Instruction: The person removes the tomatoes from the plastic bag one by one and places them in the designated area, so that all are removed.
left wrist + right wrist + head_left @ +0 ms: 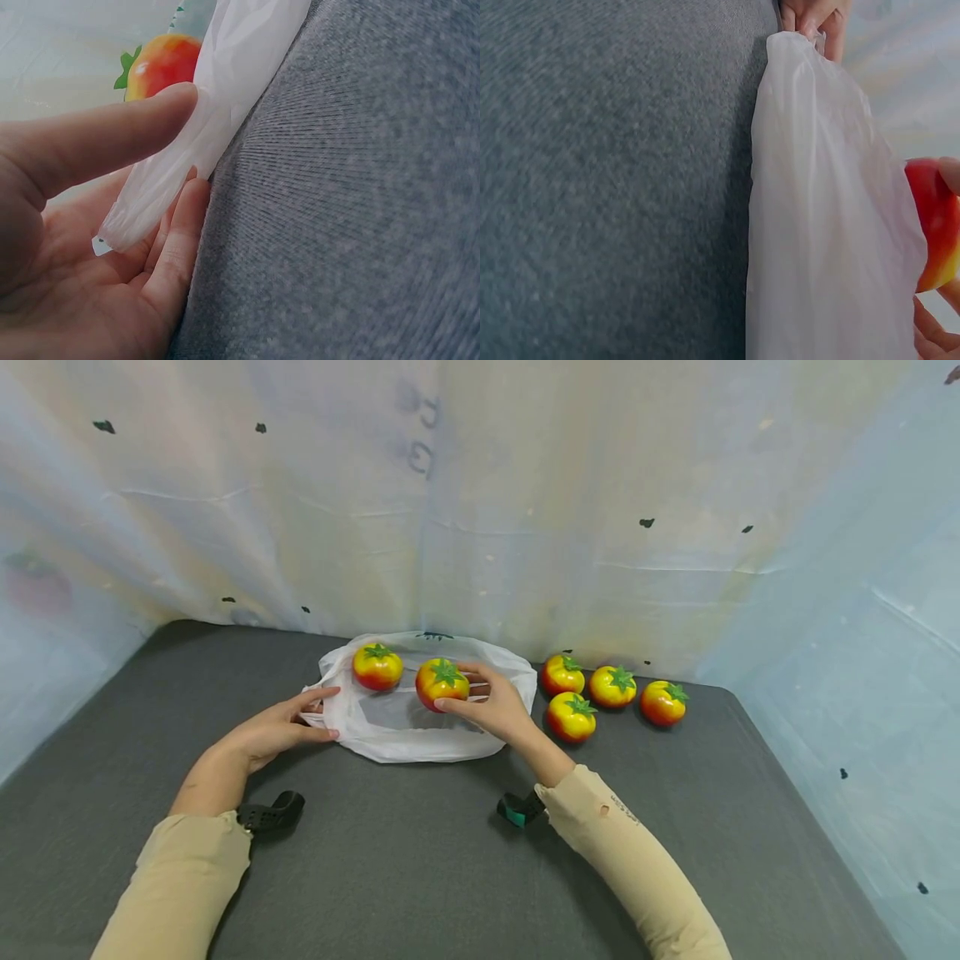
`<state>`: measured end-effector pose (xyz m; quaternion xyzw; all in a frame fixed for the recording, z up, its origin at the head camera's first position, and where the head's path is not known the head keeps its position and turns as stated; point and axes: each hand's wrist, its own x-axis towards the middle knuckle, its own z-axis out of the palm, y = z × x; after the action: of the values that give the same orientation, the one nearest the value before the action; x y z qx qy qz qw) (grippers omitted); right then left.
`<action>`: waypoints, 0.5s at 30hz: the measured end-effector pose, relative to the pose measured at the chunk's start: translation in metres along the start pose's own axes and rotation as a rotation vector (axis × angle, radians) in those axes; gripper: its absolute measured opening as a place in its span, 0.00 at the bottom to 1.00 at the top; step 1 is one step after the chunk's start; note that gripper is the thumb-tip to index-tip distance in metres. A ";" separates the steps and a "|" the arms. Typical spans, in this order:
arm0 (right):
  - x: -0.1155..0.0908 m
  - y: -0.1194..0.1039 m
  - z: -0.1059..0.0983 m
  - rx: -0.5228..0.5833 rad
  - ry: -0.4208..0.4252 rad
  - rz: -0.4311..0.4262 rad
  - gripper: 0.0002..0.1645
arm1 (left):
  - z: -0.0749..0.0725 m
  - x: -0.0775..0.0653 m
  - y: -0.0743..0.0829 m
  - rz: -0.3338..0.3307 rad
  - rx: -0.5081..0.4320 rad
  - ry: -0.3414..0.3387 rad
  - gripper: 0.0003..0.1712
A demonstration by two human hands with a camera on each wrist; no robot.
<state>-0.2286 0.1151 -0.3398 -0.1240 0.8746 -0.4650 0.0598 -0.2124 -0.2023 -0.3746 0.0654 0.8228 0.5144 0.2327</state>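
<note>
A white plastic bag lies spread with its mouth facing up. My left hand holds its left end, thumb on one side of the gathered plastic and fingers on the other. In my right hand is a red-and-yellow tomato with a green leafy top, gripped between thumb and fingers over the bag's mouth. Another tomato shows at the left inside of the bag. The right wrist view has the held tomato partly behind the bag's side.
Several more tomatoes stand right of the bag, among them a front one and a rightmost one. They rest on a dark grey tabletop. Pale plastic sheeting hangs behind the table and along its sides.
</note>
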 end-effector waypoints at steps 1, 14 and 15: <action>-0.001 0.000 -0.001 -0.002 -0.001 0.000 0.36 | 0.000 0.000 0.000 -0.002 -0.001 0.000 0.50; -0.009 0.006 -0.025 0.008 0.016 0.010 0.37 | 0.000 0.001 -0.002 -0.005 0.001 -0.004 0.50; -0.010 0.007 -0.026 0.007 0.020 0.011 0.37 | 0.000 0.001 -0.001 -0.007 -0.001 -0.004 0.50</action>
<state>-0.2262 0.1425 -0.3308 -0.1143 0.8741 -0.4690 0.0542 -0.2132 -0.2028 -0.3760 0.0635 0.8221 0.5140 0.2363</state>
